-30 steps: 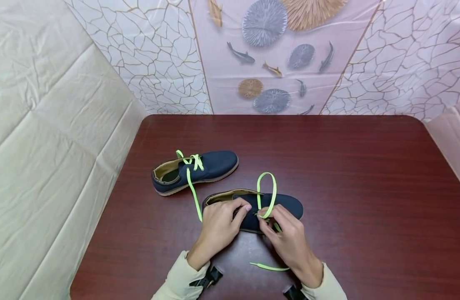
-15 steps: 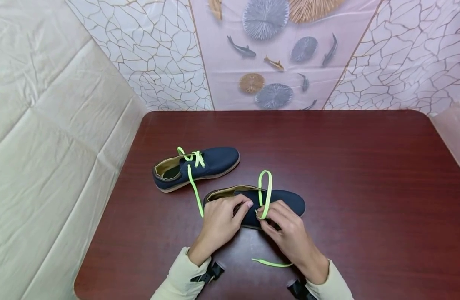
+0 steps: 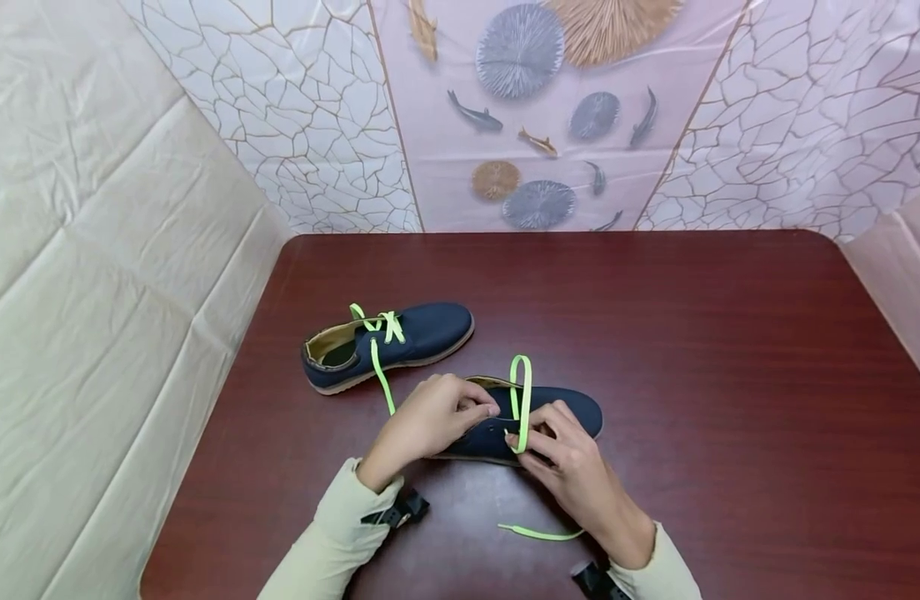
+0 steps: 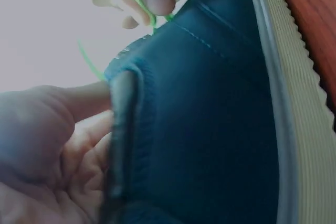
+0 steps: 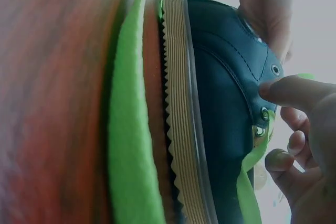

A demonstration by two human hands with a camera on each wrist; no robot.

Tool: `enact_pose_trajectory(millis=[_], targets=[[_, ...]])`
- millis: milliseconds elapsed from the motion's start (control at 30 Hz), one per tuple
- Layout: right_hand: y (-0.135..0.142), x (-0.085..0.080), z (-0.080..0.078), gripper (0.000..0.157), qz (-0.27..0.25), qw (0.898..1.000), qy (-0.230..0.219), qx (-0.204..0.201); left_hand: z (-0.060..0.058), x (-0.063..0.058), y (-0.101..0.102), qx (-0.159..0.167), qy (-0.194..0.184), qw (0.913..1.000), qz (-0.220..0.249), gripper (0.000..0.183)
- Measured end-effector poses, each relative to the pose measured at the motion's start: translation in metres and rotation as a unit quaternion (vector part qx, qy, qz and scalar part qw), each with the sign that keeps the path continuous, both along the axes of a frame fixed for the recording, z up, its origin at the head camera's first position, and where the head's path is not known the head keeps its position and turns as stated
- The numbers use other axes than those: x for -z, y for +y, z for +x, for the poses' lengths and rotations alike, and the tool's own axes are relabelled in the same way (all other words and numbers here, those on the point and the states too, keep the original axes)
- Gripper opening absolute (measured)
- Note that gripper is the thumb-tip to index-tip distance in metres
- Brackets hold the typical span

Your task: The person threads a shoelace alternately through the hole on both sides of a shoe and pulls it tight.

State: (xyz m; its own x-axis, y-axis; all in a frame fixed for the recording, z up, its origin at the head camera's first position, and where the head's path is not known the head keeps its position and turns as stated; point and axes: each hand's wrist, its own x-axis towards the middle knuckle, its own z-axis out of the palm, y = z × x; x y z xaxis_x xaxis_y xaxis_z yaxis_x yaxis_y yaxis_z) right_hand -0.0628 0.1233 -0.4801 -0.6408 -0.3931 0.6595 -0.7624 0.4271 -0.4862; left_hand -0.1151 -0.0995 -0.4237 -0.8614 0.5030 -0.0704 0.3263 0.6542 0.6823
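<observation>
A patterned backdrop (image 3: 460, 187) hangs behind the dark red worktop (image 3: 655, 333). On it, near the front edge, the near shoe (image 3: 482, 440) sits sole down, toe to the right, with both hands at its top. The far shoe (image 3: 433, 327) stands just behind and to the left, toe also to the right, its own laces (image 3: 379, 368) crossed, one trailing toward the left hand. The left hand (image 3: 433, 412) arches over the opening, fingers bent, thumb and forefinger nearly meeting by the tongue; whether they pinch anything cannot be told. The right hand (image 3: 568, 458) is nearly closed at the tips, pinching the green lace (image 3: 526, 396) beside the eyelets (image 5: 275, 70), its other fingers loosely curled. The lace stands in a tall narrow loop over the near shoe. A loose lace end (image 3: 538, 535) lies on the worktop, partly under the right wrist.
</observation>
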Motion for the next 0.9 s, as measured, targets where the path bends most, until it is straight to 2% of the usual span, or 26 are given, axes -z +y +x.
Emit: enact_pose_trajectory(millis=[167, 333, 500, 600, 667, 733, 900], targets=[[0.0019, 0.0005, 0.0024, 0.027, 0.01, 1.0, -0.003, 0.003, -0.0088, 0.0011, 0.0025, 0.06, -0.039, 0.9972, -0.019, 0.016], [0.0017, -0.002, 0.0029, 0.025, 0.014, 1.0, -0.014, 0.016, -0.0111, -0.0001, 0.0017, 0.082, -0.048, 0.9955, 0.004, 0.013], [-0.0008, -0.0028, 0.0028, 0.004, 0.011, 1.0, -0.025, 0.014, -0.0108, -0.0004, 0.0002, 0.076, -0.053, 0.9954, 0.023, 0.013], [-0.0023, -0.002, 0.0031, 0.022, 0.005, 0.999, -0.039, 0.016, -0.0092, 0.0005, -0.0005, 0.071, -0.05, 0.9958, 0.029, 0.014], [-0.0025, -0.0011, 0.0035, 0.028, -0.004, 0.998, -0.051, 0.019, -0.0082, 0.0009, -0.0004, 0.065, -0.041, 0.9966, 0.03, 0.013], [-0.0021, -0.0002, 0.004, 0.031, -0.013, 0.998, -0.063, 0.021, -0.0074, 0.0014, 0.0003, 0.061, -0.029, 0.9973, 0.029, 0.013], [-0.0019, -0.0006, 0.0073, 0.025, -0.047, 0.994, -0.101, 0.003, -0.0057, 0.0023, 0.0021, 0.041, -0.003, 0.9988, 0.026, 0.01]])
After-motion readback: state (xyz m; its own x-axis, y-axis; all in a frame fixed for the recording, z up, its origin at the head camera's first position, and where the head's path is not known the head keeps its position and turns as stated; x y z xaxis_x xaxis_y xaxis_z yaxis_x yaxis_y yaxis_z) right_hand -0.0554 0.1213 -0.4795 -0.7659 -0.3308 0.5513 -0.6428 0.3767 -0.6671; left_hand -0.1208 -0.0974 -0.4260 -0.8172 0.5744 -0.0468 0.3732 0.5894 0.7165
